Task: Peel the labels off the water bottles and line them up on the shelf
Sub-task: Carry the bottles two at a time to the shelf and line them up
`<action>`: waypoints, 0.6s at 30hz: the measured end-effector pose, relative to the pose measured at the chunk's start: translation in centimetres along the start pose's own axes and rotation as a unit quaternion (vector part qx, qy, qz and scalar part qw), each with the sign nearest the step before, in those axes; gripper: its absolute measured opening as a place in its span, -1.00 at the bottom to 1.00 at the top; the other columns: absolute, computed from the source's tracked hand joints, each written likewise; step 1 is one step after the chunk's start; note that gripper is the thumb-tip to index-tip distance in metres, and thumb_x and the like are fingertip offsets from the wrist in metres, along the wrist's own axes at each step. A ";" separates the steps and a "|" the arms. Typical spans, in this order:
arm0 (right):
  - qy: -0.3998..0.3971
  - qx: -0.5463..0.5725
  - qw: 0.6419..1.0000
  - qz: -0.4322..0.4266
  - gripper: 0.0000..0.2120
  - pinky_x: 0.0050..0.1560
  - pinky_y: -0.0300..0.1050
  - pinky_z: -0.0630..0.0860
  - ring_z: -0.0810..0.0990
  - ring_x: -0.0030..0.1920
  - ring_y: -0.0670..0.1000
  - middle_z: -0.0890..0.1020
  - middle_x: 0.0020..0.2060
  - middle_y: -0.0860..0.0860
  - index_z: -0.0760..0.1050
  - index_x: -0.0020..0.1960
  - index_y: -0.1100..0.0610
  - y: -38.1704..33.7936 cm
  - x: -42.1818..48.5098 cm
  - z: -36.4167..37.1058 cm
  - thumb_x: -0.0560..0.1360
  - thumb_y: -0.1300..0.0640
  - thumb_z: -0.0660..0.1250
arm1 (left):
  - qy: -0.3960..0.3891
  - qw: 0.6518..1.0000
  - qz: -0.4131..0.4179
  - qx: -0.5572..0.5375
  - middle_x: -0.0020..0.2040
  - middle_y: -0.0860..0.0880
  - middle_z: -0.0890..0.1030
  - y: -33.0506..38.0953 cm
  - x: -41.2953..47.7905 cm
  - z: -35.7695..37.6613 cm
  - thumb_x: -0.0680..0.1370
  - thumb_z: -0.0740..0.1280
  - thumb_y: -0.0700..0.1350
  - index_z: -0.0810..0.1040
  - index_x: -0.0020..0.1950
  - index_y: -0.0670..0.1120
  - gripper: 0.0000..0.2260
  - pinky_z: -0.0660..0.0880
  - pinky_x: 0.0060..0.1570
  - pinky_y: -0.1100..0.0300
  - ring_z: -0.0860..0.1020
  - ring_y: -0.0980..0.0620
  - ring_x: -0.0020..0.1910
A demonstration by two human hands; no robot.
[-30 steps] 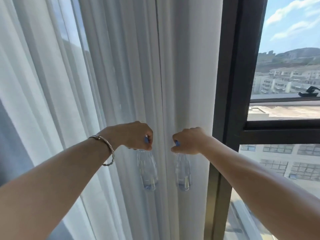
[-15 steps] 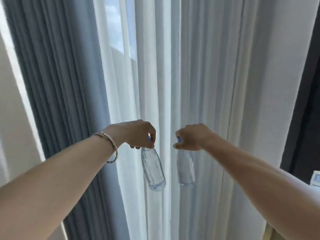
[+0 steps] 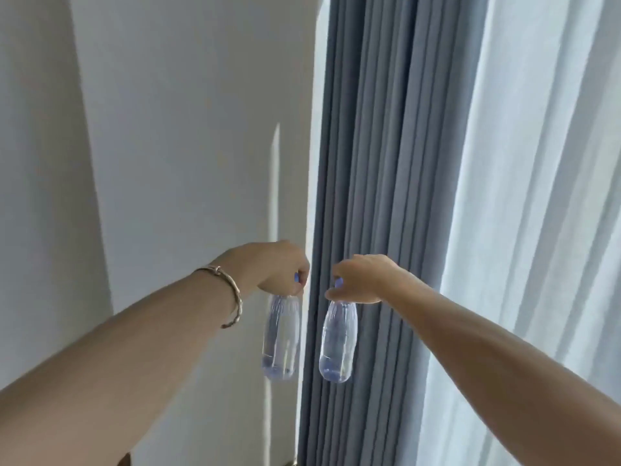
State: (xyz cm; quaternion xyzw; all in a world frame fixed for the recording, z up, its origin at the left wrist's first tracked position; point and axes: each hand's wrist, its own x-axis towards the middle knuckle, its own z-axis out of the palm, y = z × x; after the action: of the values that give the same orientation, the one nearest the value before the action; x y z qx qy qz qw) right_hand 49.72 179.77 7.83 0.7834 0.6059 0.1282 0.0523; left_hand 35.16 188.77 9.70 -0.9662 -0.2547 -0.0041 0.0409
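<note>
Dangling two clear bottles, left bottle [image 3: 281, 341] from left hand [image 3: 276, 268], right bottle [image 3: 337, 343] from right hand [image 3: 361, 279].

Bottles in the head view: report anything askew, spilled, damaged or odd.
Nothing stands out. The left hand and right hand each hold a clear label-free bottle, left bottle and right bottle, hanging by the capped neck; no spill or dents show. No shelf is in view.

Clear bottles [image 3: 281, 338] with pale blue caps [image 3: 338, 281], grey-blue curtain [image 3: 369, 163], white sheer [image 3: 537, 196], off-white wall [image 3: 184, 129].
</note>
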 end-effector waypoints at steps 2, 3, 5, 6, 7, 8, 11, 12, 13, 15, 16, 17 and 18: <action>0.017 0.017 0.999 -0.040 -0.67 -0.13 -0.09 0.38 0.51 -0.10 0.05 0.53 -0.10 -0.02 0.49 0.09 0.05 -5.3 2.8 -0.6 0.54 -0.17 0.17 | -0.003 0.999 -0.043 -0.007 -0.05 0.09 0.50 -4.9 -3.0 0.8 0.52 0.30 -0.05 0.59 -0.07 0.09 -0.91 0.47 -0.12 0.15 0.52 0.03 -0.06; 0.026 0.023 0.997 -0.062 -0.65 -0.13 -0.10 0.36 0.50 -0.10 0.05 0.54 -0.10 -0.02 0.49 0.11 0.05 -7.9 4.1 -0.8 0.54 -0.18 0.17 | -0.004 0.998 -0.066 -0.012 -0.02 0.07 0.51 -7.2 -4.7 1.2 0.52 0.31 -0.03 0.60 -0.04 0.08 -0.91 0.49 -0.08 0.14 0.52 0.02 -0.06; 0.040 0.032 0.993 -0.110 -0.64 -0.11 -0.10 0.34 0.47 -0.11 0.04 0.52 -0.10 -0.02 0.49 0.13 0.05 -13.1 6.4 -1.1 0.55 -0.19 0.17 | -0.015 0.994 -0.110 -0.018 0.01 0.06 0.49 -11.4 -8.1 2.5 0.53 0.32 -0.02 0.60 0.03 0.05 -0.87 0.50 -0.02 0.13 0.51 0.03 -0.04; 0.044 0.033 0.989 -0.135 -0.65 -0.10 -0.10 0.34 0.47 -0.12 0.04 0.52 -0.10 -0.01 0.48 0.12 0.05 -15.5 7.3 -1.2 0.55 -0.19 0.17 | -0.023 0.991 -0.134 -0.019 0.01 0.06 0.48 -13.2 -9.7 3.3 0.53 0.32 -0.01 0.60 0.06 0.03 -0.85 0.49 -0.01 0.14 0.50 0.04 -0.02; 0.045 0.033 0.985 -0.160 -0.65 -0.10 -0.11 0.35 0.47 -0.13 0.03 0.52 -0.11 -0.01 0.48 0.11 0.05 -17.9 8.2 -1.2 0.55 -0.20 0.18 | -0.030 0.987 -0.158 -0.019 0.03 0.05 0.49 -14.9 -11.4 4.1 0.53 0.32 -0.01 0.60 0.08 0.03 -0.84 0.49 -0.01 0.14 0.51 0.04 0.00; 0.044 0.034 0.981 -0.186 -0.64 -0.10 -0.11 0.36 0.48 -0.13 0.02 0.51 -0.13 -0.01 0.49 0.10 0.06 -20.4 9.0 -1.3 0.55 -0.20 0.18 | -0.036 0.983 -0.180 -0.022 0.05 0.05 0.50 -16.5 -13.1 4.8 0.53 0.31 -0.01 0.59 0.07 0.03 -0.84 0.49 -0.05 0.16 0.51 0.04 0.01; 0.040 0.034 0.966 -0.254 -0.67 -0.08 -0.10 0.38 0.49 -0.13 0.02 0.49 -0.15 -0.03 0.48 0.06 0.05 -27.6 11.6 -1.3 0.55 -0.20 0.18 | -0.055 0.968 -0.245 -0.023 0.01 0.05 0.51 -20.8 -17.9 6.3 0.54 0.29 -0.05 0.60 0.07 0.01 -0.84 0.40 -0.24 0.23 0.49 0.05 -0.06; 0.038 0.036 0.960 -0.276 -0.70 -0.08 -0.10 0.38 0.48 -0.13 0.03 0.48 -0.15 -0.03 0.46 0.00 0.04 -29.9 12.2 -1.2 0.54 -0.19 0.19 | -0.059 0.962 -0.267 -0.024 0.01 0.05 0.52 -22.1 -19.3 6.6 0.53 0.29 -0.06 0.61 0.07 0.01 -0.84 0.41 -0.20 0.23 0.50 0.04 -0.05; 0.036 0.040 0.953 -0.299 -0.72 -0.09 -0.10 0.37 0.48 -0.14 0.03 0.48 -0.15 -0.03 0.43 -0.04 0.04 -32.3 12.9 -1.1 0.54 -0.18 0.19 | -0.063 0.955 -0.290 -0.025 0.01 0.05 0.52 -23.5 -20.7 6.8 0.53 0.28 -0.07 0.61 0.05 0.02 -0.84 0.45 -0.14 0.20 0.51 0.04 -0.03; 0.031 0.049 0.939 -0.339 -0.73 -0.08 -0.09 0.39 0.50 -0.11 0.05 0.50 -0.14 -0.02 0.42 -0.06 0.04 -36.8 14.1 -1.1 0.54 -0.17 0.19 | -0.073 0.940 -0.333 -0.027 -0.01 0.07 0.49 -26.1 -23.3 7.3 0.52 0.30 -0.06 0.62 0.02 0.05 -0.87 0.51 -0.04 0.14 0.53 0.03 0.00; 0.029 0.049 0.933 -0.356 -0.71 -0.06 -0.08 0.41 0.52 -0.09 0.05 0.52 -0.11 -0.01 0.45 -0.02 0.05 -39.0 14.8 -1.1 0.54 -0.17 0.19 | -0.080 0.932 -0.351 -0.028 0.01 0.06 0.50 -27.5 -24.4 7.5 0.52 0.31 -0.04 0.61 0.00 0.06 -0.88 0.54 0.00 0.10 0.56 0.01 0.03; 0.030 0.048 0.927 -0.370 -0.68 -0.04 -0.07 0.42 0.54 -0.06 0.06 0.54 -0.08 0.00 0.48 0.03 0.06 -41.1 15.6 -1.2 0.54 -0.18 0.18 | -0.088 0.925 -0.368 -0.028 0.04 0.05 0.52 -29.0 -25.4 7.6 0.52 0.33 -0.01 0.61 0.00 0.06 -0.89 0.55 0.03 0.07 0.58 -0.03 0.05; 0.031 0.048 0.922 -0.383 -0.66 -0.03 -0.06 0.43 0.54 -0.05 0.07 0.55 -0.06 0.00 0.49 0.08 0.06 -43.1 16.4 -1.4 0.54 -0.19 0.17 | -0.098 0.918 -0.382 -0.027 0.07 0.03 0.53 -30.5 -26.4 7.8 0.52 0.33 0.00 0.61 0.00 0.05 -0.89 0.56 0.05 0.03 0.59 -0.07 0.07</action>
State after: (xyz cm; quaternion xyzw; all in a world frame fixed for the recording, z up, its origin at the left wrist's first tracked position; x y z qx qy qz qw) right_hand 12.79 206.66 1.22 0.4885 0.8666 0.0933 0.0407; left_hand -2.92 202.84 3.47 -0.7914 -0.6073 0.0681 -0.0149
